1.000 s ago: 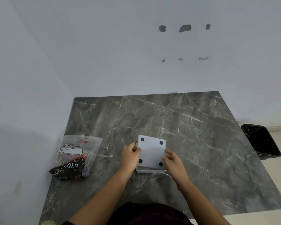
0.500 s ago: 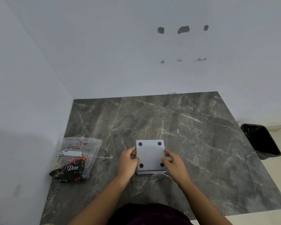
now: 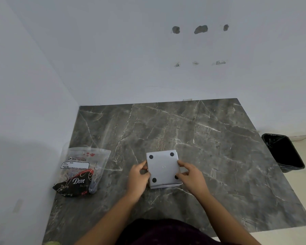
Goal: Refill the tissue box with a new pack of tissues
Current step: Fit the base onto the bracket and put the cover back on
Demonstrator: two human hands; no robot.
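A square grey tissue box [image 3: 163,168] lies upside down on the dark marble table [image 3: 210,138], its flat base with round black feet at the corners facing up. My left hand [image 3: 137,175] grips its left side and my right hand [image 3: 191,175] grips its right side. A thin lip shows along the box's near edge. The new tissue pack [image 3: 81,171], a clear plastic bag with a black and red "Dove" print, lies at the table's left edge, apart from both hands.
White walls close the table on the left and at the back. A black lined bin [image 3: 283,152] stands on the floor past the table's right edge. The table's near edge is by my body.
The box has turned slightly in my hands and sits squarer to me. Both hands have stayed on its sides, the right one shifting a little further along the right edge.
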